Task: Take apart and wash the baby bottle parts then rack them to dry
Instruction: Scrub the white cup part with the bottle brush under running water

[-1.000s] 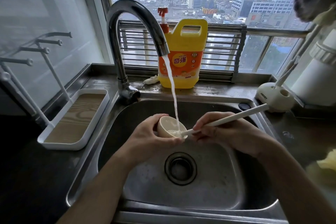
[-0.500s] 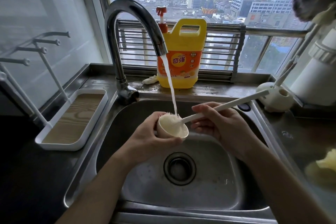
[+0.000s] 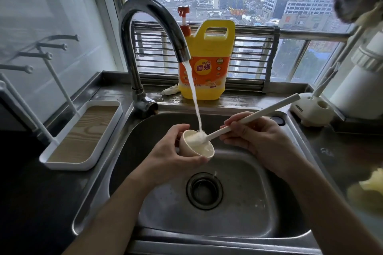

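Note:
My left hand grips a small cream bottle cap, cup-shaped, tilted with its opening up and to the right, over the steel sink. My right hand holds the white handle of a bottle brush. The bristle head sits inside the cap's mouth. Water from the curved faucet falls onto the bristles and into the cap.
A white drying rack with a wood-look tray and thin pegs stands left of the sink. A yellow detergent jug sits behind it on the ledge. At right are a white brush holder and a white appliance. The drain lies below the hands.
The brush head went from the cap's rim into its mouth, and the handle tilted up. Both hands rose a little. The water keeps running.

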